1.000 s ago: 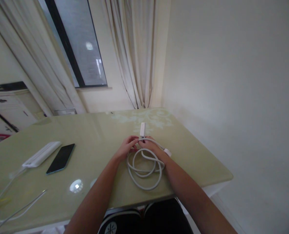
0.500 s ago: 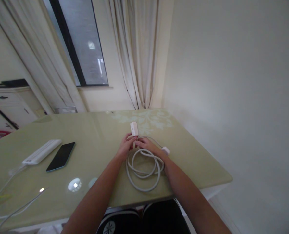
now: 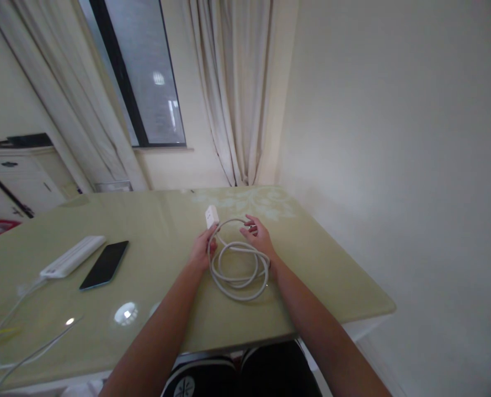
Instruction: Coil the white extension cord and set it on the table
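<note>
A long white cable (image 3: 238, 299) lies in loose loops near the front of the table, between my forearms. At its upper left end a small white power socket block (image 3: 212, 216) stands tilted just beyond my left hand. My left hand (image 3: 203, 249) is closed around the cable right below that block. Off to the right, my right hand (image 3: 259, 236) has curled fingers at the far end of a raised arc of cable and grips it there. The white plug end is not visible now.
On the left of the table (image 3: 154, 231) lie a dark phone (image 3: 105, 266) and a white power strip (image 3: 72, 257) with its cord. A thin white cable (image 3: 42, 348) runs near the front left. The wall (image 3: 394, 165) borders the right side.
My hands have moved apart from a shared hold by the socket block. The block shifted left with my left hand, while my right hand drew an arc of cable rightward and the coil shifted.
</note>
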The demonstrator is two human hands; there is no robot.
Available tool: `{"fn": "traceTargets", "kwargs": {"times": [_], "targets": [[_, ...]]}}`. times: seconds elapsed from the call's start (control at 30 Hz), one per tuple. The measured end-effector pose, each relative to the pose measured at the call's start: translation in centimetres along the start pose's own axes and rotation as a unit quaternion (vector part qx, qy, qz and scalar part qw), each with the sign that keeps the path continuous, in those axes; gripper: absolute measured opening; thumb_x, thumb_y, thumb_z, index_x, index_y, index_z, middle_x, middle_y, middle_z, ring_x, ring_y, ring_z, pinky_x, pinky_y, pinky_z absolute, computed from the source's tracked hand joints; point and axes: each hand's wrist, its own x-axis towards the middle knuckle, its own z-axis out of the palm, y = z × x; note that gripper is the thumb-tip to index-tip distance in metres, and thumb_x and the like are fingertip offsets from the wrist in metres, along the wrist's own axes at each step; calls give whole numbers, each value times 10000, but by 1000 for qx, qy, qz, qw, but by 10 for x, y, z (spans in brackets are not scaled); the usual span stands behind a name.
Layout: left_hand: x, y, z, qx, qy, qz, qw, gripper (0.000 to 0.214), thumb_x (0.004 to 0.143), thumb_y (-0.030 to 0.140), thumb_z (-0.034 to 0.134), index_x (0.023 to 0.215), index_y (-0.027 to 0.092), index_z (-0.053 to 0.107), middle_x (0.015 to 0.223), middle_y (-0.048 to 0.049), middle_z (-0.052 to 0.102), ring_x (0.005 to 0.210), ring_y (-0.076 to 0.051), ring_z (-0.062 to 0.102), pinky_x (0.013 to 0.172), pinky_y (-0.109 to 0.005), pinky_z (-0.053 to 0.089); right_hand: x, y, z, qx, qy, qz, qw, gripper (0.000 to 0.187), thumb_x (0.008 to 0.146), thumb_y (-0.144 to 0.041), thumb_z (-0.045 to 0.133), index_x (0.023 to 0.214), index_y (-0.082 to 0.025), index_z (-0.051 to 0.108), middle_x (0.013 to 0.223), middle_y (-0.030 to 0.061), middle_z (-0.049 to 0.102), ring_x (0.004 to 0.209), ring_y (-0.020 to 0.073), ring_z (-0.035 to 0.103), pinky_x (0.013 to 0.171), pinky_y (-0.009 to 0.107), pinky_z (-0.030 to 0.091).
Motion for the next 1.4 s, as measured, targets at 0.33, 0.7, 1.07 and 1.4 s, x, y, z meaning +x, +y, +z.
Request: {"fn": "traceTargets", "kwargs": {"times": [0.33,0.7,1.07,1.4], "targets": [[-10,5,7,-69,-56,61,994,355,684,256,879,940,144,660,560,108,534,342,4,362,314,-120,268,0,14,0,-129,59,-2,990,245,823,-311,685,1022,-214,788,930,47,555,776,165,566,813,341,513],[-14,1,16,53,18,49,997,314,876,436,756,929,138,677,634,13,665,382,-33,514,362,-117,394,3,4,-2,-25,101,-18,994,268,802,-434,677,914,-192,709,864,38,643,709,159,556,708,308,474],[-14,10,10,-92,-88,-57,990,203,1028,231,552,1086,100,697,1029,-84,776,697,-69,716,699,-150,601,-1,-16,3,94,8,46,994,342,764,-519,710,872,-202,643,741,-10,613,611,130,543,561,249,436],[-7,1,5,-28,-96,46,994,268,765,248,865,983,137,757,1017,-87,768,826,-126,705,744,-216,584,-4,-17,3,74,-15,68,995,338,764,-519,686,874,-206,623,702,-15,604,569,126,532,532,247,455]]}}
